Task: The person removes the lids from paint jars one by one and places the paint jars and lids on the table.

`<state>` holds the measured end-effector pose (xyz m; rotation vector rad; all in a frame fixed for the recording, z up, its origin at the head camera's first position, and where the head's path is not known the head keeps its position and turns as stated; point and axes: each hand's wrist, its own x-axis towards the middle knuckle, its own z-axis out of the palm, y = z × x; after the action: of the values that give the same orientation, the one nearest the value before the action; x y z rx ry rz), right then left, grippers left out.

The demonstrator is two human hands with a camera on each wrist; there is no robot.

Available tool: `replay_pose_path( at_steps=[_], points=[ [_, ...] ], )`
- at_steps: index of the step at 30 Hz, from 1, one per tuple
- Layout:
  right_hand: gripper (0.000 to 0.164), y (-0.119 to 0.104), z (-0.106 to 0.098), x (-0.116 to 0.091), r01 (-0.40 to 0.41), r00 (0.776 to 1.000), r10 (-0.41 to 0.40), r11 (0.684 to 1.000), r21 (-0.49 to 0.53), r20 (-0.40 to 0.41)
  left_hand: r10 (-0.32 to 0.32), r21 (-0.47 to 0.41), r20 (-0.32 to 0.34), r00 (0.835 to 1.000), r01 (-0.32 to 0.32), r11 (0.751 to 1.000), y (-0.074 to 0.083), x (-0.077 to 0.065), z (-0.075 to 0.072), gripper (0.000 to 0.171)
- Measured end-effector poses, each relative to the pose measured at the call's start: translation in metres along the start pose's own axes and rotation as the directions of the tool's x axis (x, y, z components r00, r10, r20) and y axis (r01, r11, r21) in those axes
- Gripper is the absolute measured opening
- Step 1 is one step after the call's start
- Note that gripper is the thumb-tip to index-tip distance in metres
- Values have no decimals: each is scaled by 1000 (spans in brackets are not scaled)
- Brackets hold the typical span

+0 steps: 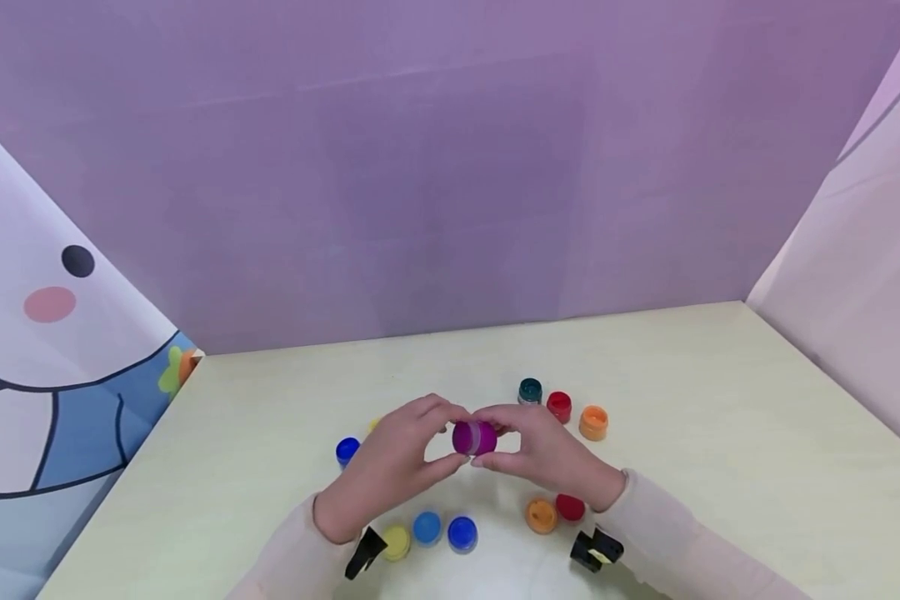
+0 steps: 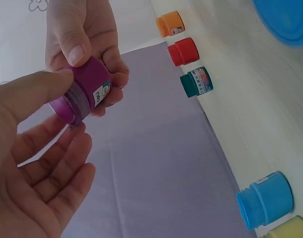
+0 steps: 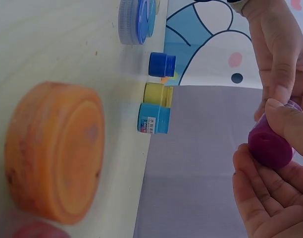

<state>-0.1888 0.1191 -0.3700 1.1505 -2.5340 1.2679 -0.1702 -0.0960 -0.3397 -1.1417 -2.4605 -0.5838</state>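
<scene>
A small purple paint jar (image 1: 483, 437) lies on its side in the air, held between both hands above the table. My left hand (image 1: 393, 450) pinches its lid end between thumb and fingers. The jar's labelled body (image 2: 94, 79) is gripped by my right hand (image 1: 543, 446), thumb on top. Its round purple base (image 3: 270, 148) faces the right wrist camera. Behind my right hand stand lidless jars: dark green (image 1: 530, 392), red (image 1: 559, 406) and orange (image 1: 594, 423). A dark blue jar (image 1: 347, 450) shows beside my left hand, which hides much of the yellow one there.
Loose lids lie along the near side of the table (image 1: 690, 400): yellow (image 1: 397, 542), light blue (image 1: 427, 527), dark blue (image 1: 462, 533), orange (image 1: 542, 516) and red (image 1: 570, 507). A light blue jar (image 3: 154, 118) stands beside a yellow jar (image 3: 159, 94). A purple cloth (image 1: 450, 167) hangs behind.
</scene>
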Motion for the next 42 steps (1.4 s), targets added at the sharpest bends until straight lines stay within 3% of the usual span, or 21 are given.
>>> replay_pose_path(
  at_steps=[8, 15, 18, 22, 26, 29, 34, 42],
  points=[
    [33, -1, 1, 0, 17, 1000, -17, 1000, -9, 9, -113, 50, -16, 993, 114, 992, 4, -2, 2, 27],
    [34, -3, 3, -1, 11, 1000, -11, 1000, -6, 13, -213, 59, 20, 977, 212, 975, 6, -2, 5, 27],
    [35, -2, 3, -1, -5, 1000, 5, 1000, 26, 2, -160, 22, 18, 987, 159, 987, 4, -2, 2, 39],
    [39, -3, 3, -2, -29, 1000, 28, 996, 90, 5, 16, -37, -6, 1000, -16, 999, 0, -1, -5, 52],
    [38, -3, 3, -2, -37, 999, 31, 990, 139, 44, 196, -74, 31, 980, -193, 978, -3, -1, -12, 44],
    [36, -3, 3, -2, -45, 997, 34, 985, 168, 70, 270, -102, 76, 960, -262, 960, -5, -1, -13, 42],
    [36, -3, 4, -2, -44, 996, 28, 981, 188, 87, 298, -94, 95, 950, -290, 952, -5, -1, -14, 38],
    [36, -3, 3, -2, -40, 996, 24, 983, 178, 91, 213, -67, 103, 972, -207, 976, -1, -1, -15, 32]
  ],
)
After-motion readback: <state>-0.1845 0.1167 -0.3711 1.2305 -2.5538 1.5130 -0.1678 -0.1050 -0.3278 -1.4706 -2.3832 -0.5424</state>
